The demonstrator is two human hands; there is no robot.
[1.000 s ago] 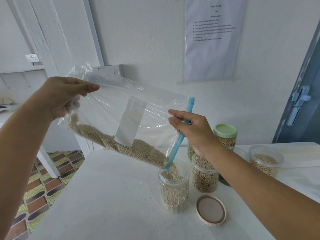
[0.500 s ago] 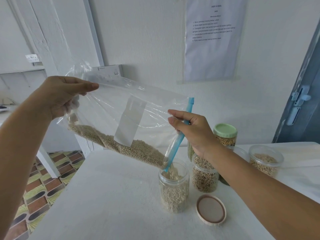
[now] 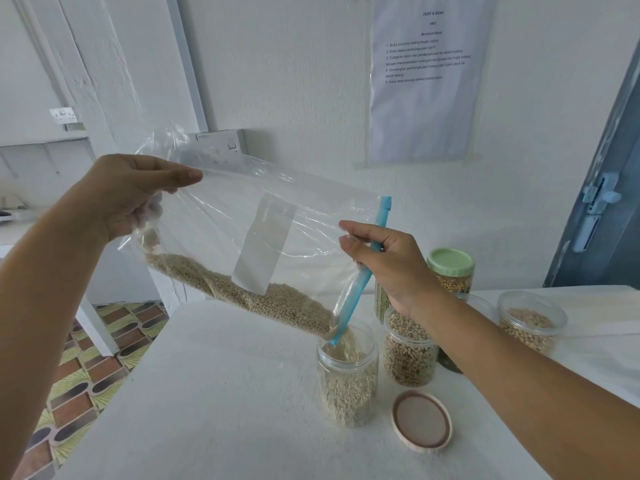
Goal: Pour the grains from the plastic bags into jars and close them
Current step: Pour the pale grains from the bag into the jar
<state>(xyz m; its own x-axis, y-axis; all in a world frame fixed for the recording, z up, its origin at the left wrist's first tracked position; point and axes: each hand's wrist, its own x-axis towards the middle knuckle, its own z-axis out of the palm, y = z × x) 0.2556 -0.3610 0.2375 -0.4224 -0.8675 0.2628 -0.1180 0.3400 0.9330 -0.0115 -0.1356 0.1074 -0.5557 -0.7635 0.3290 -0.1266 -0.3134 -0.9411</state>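
- I hold the plastic bag [image 3: 221, 237] in the air with both hands; its long axis slopes down from upper left to lower right.
- My left hand [image 3: 128, 199] grips the raised closed end, fingers curled around the plastic.
- My right hand [image 3: 388, 261] pinches the blue zip strip [image 3: 363, 271] at the mouth and is the hand nearer to the open jar [image 3: 348, 379].
- The low corner of the mouth sits just inside the jar rim, directly below my right fingers, and pale grains [image 3: 263, 299] lie along the bag's lower edge toward it.
- I judge that the pour depends on keeping this corner over the rim.
- Count: one bag; five jars that I can tell, one with a green lid [image 3: 450, 262]; one loose lid [image 3: 421, 420] on the table [image 3: 225, 410] beside the open jar.
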